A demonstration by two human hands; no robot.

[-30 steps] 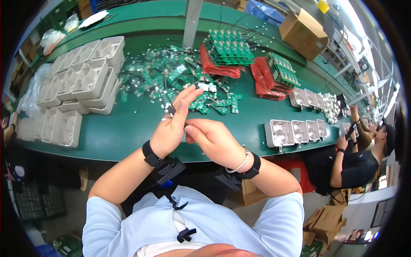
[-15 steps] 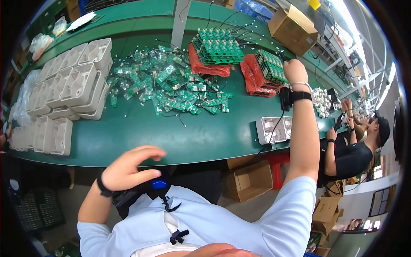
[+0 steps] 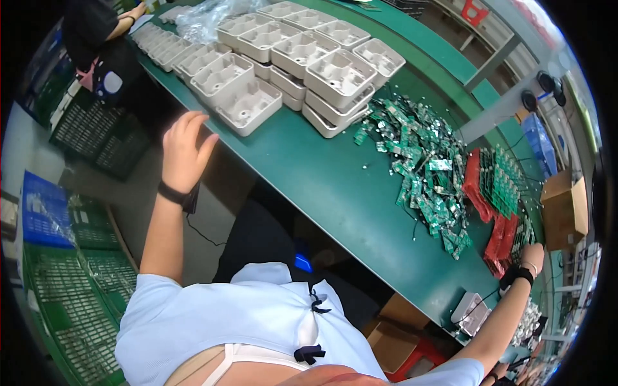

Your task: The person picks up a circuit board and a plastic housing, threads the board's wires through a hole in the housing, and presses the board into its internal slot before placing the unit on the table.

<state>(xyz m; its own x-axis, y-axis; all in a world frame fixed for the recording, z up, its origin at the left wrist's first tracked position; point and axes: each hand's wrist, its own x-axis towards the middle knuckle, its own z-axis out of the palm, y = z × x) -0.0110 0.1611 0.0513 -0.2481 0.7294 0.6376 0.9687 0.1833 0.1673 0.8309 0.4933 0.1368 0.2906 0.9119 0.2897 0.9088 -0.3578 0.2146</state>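
Note:
My left hand [image 3: 185,151] is open, its fingers stretched out, just off the table's front edge beside the nearest grey plastic housing [image 3: 256,114]. More of these housings stand in stacks [image 3: 338,74] behind it. My right hand [image 3: 532,257] is curled closed at the far right, against a small stack of green circuit boards [image 3: 524,230]. What its fingers hold, if anything, is hidden. Red bubble wrap [image 3: 499,249] lies under that stack. A taller board stack [image 3: 504,180] stands farther back, and loose circuit boards [image 3: 418,167] are heaped to its left.
The green table [image 3: 302,174] runs diagonally across the view. Green plastic crates [image 3: 64,296] stand at the left, below a person [image 3: 90,32] in dark clothes. At the right are a cardboard box [image 3: 563,209] and a pale housing with a black cable [image 3: 471,313].
The view has swung left, so the table now slants. My left hand has gone from in front of my body to beside the housings. My right hand stays by the smaller board stack.

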